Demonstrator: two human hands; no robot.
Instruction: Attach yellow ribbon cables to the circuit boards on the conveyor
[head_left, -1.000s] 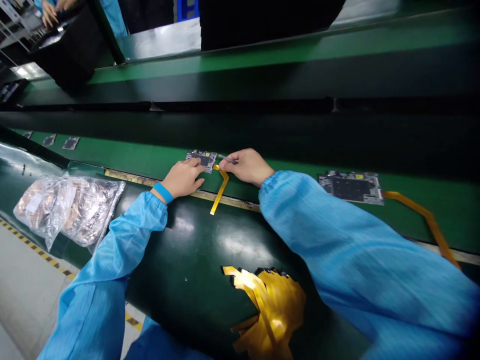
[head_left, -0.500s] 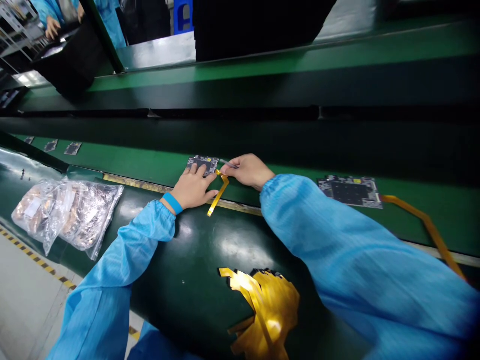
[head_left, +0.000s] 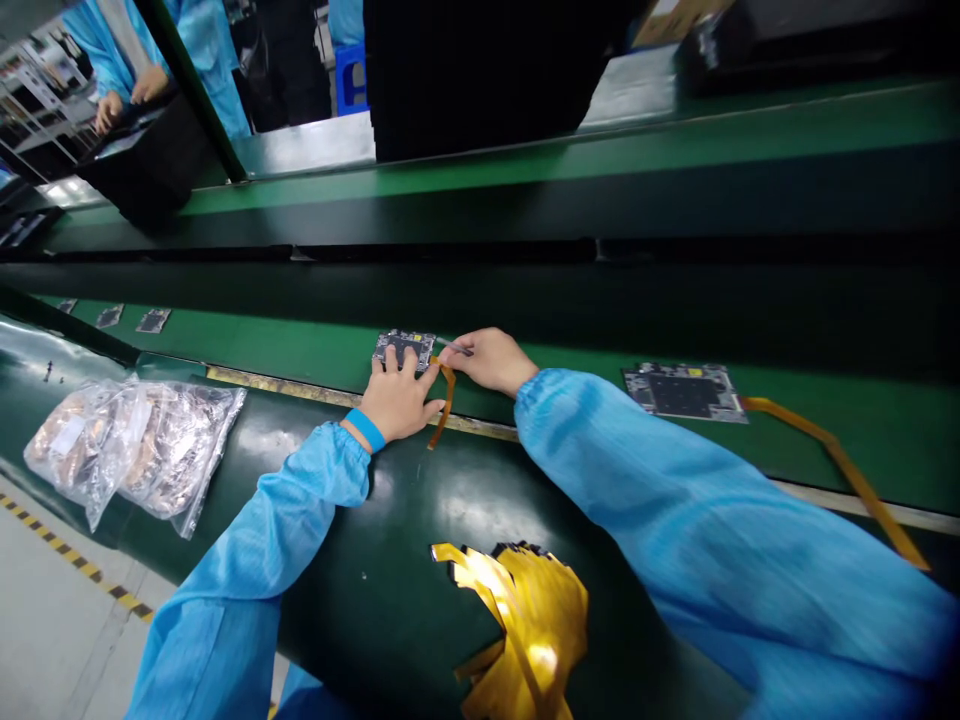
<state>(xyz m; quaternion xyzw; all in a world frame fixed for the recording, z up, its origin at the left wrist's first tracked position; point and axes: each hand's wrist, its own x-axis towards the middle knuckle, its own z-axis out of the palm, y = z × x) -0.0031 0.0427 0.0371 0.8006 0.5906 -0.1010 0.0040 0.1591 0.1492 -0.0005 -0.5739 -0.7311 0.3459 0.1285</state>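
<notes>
My left hand (head_left: 399,393) lies with fingers spread, its fingertips on a dark circuit board (head_left: 422,343) on the green belt. A wrist band (head_left: 365,430) circles that wrist. At the board's right edge, my right hand (head_left: 491,358) pinches a slim grey tool (head_left: 454,346), its exact kind too small to tell. An orange flat flex cable (head_left: 446,405) runs from beside the board's right corner, under the right fingertips, down over the belt's edge. Whether it is joined to the board is hidden. Farther right lies another circuit board (head_left: 686,390) with a flex cable (head_left: 840,450) at its side.
A pile of flex cables (head_left: 536,620) lies on the near dark green surface. Clear plastic bags (head_left: 139,445) rest at the left. Several boards (head_left: 154,320) sit up the belt. A co-worker's hands (head_left: 131,95) are over a black bin (head_left: 150,160) at the back left.
The view has tilted, so the scene sits slightly lower. The flex cable's loose end has swung a little right and hangs steeper. Both hands stay at the same board.
</notes>
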